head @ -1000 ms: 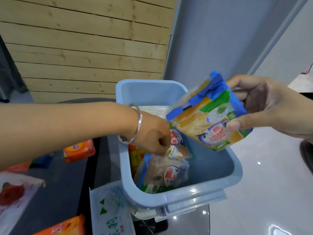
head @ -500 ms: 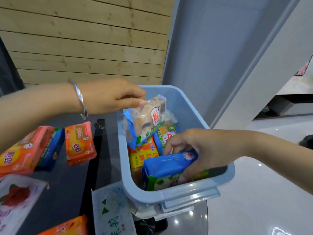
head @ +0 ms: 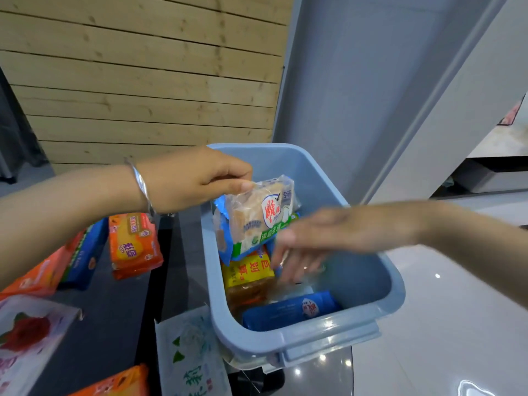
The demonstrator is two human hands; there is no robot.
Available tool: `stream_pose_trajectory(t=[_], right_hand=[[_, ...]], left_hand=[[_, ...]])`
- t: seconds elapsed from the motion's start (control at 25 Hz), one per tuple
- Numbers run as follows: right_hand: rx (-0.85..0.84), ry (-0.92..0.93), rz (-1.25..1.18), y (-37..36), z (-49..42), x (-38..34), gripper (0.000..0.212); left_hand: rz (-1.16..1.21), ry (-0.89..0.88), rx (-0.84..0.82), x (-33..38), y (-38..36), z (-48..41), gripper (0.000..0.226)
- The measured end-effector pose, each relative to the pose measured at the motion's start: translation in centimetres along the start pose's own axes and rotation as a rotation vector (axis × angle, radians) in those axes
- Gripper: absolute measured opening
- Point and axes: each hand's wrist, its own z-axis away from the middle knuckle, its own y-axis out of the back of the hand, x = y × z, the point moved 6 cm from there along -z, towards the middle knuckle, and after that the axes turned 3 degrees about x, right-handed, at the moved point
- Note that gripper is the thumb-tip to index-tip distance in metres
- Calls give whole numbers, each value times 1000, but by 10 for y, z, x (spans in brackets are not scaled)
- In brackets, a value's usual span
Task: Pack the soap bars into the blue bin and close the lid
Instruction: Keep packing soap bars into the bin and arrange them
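The blue bin (head: 380, 304) stands open at centre with no lid on it. My left hand (head: 188, 181) pinches the top of a clear-wrapped soap pack (head: 257, 218) and holds it upright at the bin's left wall. My right hand (head: 308, 244), blurred, hovers inside the bin with fingers spread and nothing in it. Below lie a yellow soap bar (head: 247, 272) and a blue-wrapped soap pack (head: 288, 310) near the front wall. More soap sits outside on the dark table: an orange pack (head: 133, 244) and a blue and orange pack (head: 71, 264).
A white packet with green print (head: 188, 355) lies against the bin's front left corner. A rose-printed white packet (head: 25, 338) and another orange pack (head: 114, 384) sit at the lower left. Wooden wall behind, glossy white surface (head: 443, 324) to the right.
My right hand has let go of the blue-wrapped pack, which now lies at the bin's front, and has lifted with fingers spread. My left hand still holds the clear-wrapped pack in about the same place.
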Motion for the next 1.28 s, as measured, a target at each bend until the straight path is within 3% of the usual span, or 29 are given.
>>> stream_pose_trajectory(t=[0.08, 0.16, 0.24, 0.32, 0.44, 0.56, 0.76, 1.28], right_hand=[[328, 249, -16, 46, 23, -24, 33], [441, 276, 120, 70, 34, -26, 38], [250, 158, 291, 58, 23, -14, 51], [83, 100, 353, 35, 8, -3, 44], [157, 127, 447, 25, -1, 0, 35], [229, 141, 640, 20, -1, 3, 26], [326, 104, 893, 9, 2, 10, 34], [134, 42, 920, -4, -16, 8, 32]], left_hand=[[5, -35, 3, 9, -4, 0, 31], [19, -86, -11, 20, -12, 0, 26], [-29, -129, -67, 31, -24, 1, 24], [-55, -143, -113, 37, -35, 2, 24], [-48, -154, -115, 38, -39, 2, 42], [4, -149, -139, 36, -41, 1, 45], [47, 42, -114, 18, -39, 4, 50], [-16, 138, -147, 18, -42, 8, 61]])
